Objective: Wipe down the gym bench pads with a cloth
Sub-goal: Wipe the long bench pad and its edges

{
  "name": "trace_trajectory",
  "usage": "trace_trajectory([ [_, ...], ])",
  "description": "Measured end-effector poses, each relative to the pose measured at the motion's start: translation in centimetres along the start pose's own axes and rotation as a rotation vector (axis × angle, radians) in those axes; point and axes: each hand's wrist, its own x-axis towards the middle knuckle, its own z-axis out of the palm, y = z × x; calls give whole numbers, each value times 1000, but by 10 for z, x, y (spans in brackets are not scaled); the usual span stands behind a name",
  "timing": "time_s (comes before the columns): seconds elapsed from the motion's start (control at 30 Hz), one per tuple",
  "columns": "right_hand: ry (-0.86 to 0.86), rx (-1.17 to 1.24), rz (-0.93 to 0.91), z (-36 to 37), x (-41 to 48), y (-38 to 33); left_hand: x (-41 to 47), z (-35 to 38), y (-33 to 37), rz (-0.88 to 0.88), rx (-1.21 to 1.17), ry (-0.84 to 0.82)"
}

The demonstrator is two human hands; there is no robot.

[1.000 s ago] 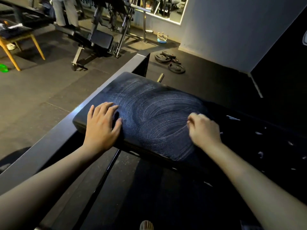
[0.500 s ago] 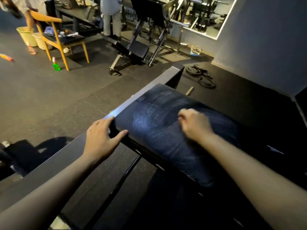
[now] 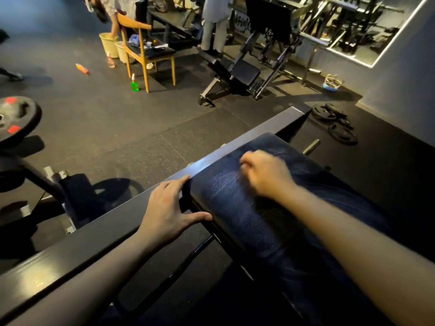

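The dark blue bench pad (image 3: 226, 191) slopes away from me, with faint wet streaks on its grain. My right hand (image 3: 266, 177) is curled into a fist pressed on the pad's upper part, blurred by motion. It grips a dark cloth (image 3: 313, 231) that blends with the pad and trails under my forearm; its edges are hard to make out. My left hand (image 3: 167, 212) rests flat on the black steel frame rail (image 3: 94, 234) beside the pad, fingers straight and thumb against the pad's near corner.
Weight plates (image 3: 336, 123) lie on the floor beyond the pad, and a loaded plate (image 3: 16, 118) stands at the left. Farther off are a wooden chair (image 3: 146, 52), a green spray bottle (image 3: 134, 84), buckets (image 3: 109, 44), another bench machine (image 3: 242, 74) and people.
My right hand has swept leftward across the pad toward its far upper edge. My left hand has slid off the pad onto the frame rail. My view has swung left.
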Motion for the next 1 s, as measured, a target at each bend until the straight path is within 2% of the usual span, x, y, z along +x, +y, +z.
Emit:
trace_trajectory([
  [0.07, 68, -51, 257, -1, 37, 17, -1, 0, 3, -32, -4, 9],
  [0.1, 91, -41, 271, 4, 45, 3, -1, -1, 4, -59, -19, 4],
  [0.17, 32, 45, 134, 16, 43, -53, 0, -3, 6, -109, -59, -17],
  [0.23, -95, 100, -156, 20, 7, -109, -1, -3, 8, -142, -87, -23],
  [0.3, -140, 163, -334, 19, -17, -110, -3, -1, 8, -173, -95, 8],
  [0.33, -103, 168, -325, 17, -15, -89, -3, -2, 10, -191, -87, 5],
  [0.4, -40, 61, -127, 13, 13, -24, -3, -6, 15, -211, -67, -10],
  [0.5, 45, -121, 320, -2, 68, 91, 1, -15, 28, -221, 25, -65],
  [0.53, 48, -132, 412, -4, 77, 111, 4, -18, 33, -221, 58, -84],
  [0.6, 65, -118, 449, 0, 87, 105, 9, -23, 40, -221, 92, -119],
  [0.67, 101, -34, 357, 6, 81, 61, 18, -29, 43, -232, 81, -189],
  [0.73, 24, 84, 111, 11, 57, 5, 27, -32, 46, -262, 47, -267],
  [0.8, -121, 150, -210, 9, 19, -34, 38, -31, 51, -232, 155, -337],
  [0.83, -127, 168, -318, 10, 10, -35, 42, -29, 52, -215, 243, -354],
  [0.87, -103, 159, -337, 10, 13, -23, 44, -26, 51, -200, 308, -350],
  [0.9, -61, 104, -264, 11, 25, -2, 44, -23, 48, -190, 337, -338],
  [1.0, 39, -84, 157, 9, 86, 92, 43, -19, 42, -184, 335, -294],
])
